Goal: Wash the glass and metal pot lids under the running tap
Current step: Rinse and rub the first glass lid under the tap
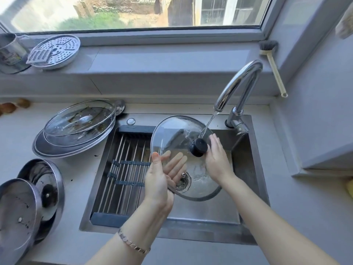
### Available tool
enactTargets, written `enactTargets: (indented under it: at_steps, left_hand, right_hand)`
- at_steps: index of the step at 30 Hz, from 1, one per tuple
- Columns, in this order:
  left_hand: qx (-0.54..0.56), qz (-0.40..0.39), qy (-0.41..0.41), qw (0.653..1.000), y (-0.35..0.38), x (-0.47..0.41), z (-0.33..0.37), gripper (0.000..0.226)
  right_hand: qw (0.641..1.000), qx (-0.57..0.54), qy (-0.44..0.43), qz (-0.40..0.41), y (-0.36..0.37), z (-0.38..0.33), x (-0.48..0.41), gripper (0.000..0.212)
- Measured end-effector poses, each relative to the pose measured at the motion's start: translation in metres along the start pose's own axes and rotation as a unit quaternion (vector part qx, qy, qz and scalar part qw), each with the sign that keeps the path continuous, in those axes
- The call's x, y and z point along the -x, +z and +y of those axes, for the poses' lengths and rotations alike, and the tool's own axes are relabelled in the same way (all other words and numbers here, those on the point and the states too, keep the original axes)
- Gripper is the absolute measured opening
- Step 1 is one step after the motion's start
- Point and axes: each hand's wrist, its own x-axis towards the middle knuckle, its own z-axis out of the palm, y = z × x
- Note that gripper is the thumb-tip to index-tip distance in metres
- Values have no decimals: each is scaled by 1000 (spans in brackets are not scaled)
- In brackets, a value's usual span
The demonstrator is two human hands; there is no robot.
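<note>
Two hands hold the glass lid (177, 134) over the sink (246, 169), under the running tap (240, 81). Left hand (158, 180) pinches its rim; right hand (217, 159) lies flat beside the black knob (198, 147). Wet glass is likely slippery and breakable; hold rim or knob.

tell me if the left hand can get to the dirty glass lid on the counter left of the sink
Probably not yet: the left hand holds the lid under the tap by its rim. Nothing blocks the way over the rack otherwise.
</note>
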Motion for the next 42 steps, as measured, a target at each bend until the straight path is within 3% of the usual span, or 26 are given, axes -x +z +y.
enactTargets:
  at_steps: [4,7,10,14,17,19,21,22,24,25,28,30,33,37,39,42]
  left_hand:
    - [-14,-24,-21,999,-10,-1,10,46]
    - [-76,-52,-51,994,-11,2,12,45]
    - [-116,-65,-68,989,-5,3,6,46]
    - [-103,-57,-48,992,2,-3,2,48]
    - [-79,-30,-39,996,-2,-12,7,46]
    - [-64,-16,-31,997,-6,-18,12,50]
    - [-66,-5,-17,998,-10,-23,19,48]
    - [-67,-4,-11,998,-12,-25,23,47]
    - [-70,-5,-10,997,-12,-26,26,46]
    - [-76,-8,-12,997,-11,-27,26,46]
    - [-88,-11,-15,996,-3,-27,23,45]
    - [-83,-9,-15,996,0,-29,22,46]
    - [-78,-4,-15,997,-1,-33,23,47]
    - [-75,-2,-17,997,-2,-39,28,47]
    - [-81,-1,-19,997,-4,-39,29,46]
    - [-70,-4,-29,997,-7,-37,25,47]
  right_hand:
    - [996,28,-89,9,-29,-2,-19,46]
    - [986,23,-151,-73,-44,-27,-29,46]
    - [948,166,-197,-189,-33,-57,-26,53]
    - [890,303,-290,-179,-16,-68,5,68]
    - [879,209,-374,-210,-16,-59,26,60]
    - [907,111,-392,-109,-23,-41,25,41]
    - [956,17,-291,23,-36,-25,18,28]
    - [977,-25,-211,30,-42,-23,15,24]
    - [991,-98,-65,-69,-43,-26,9,26]
    - [987,-111,-34,-111,-38,-30,7,25]
    - [995,-61,-42,-63,-22,-40,-3,15]
    - [999,-31,-12,-30,-20,-46,-13,21]
    - [989,-105,56,-82,-23,-47,-25,31]
    - [923,-336,98,-159,-25,-35,-24,15]
    - [907,-357,102,-200,-30,-31,-21,10]
    - [932,-296,71,-196,-35,-35,-18,13]
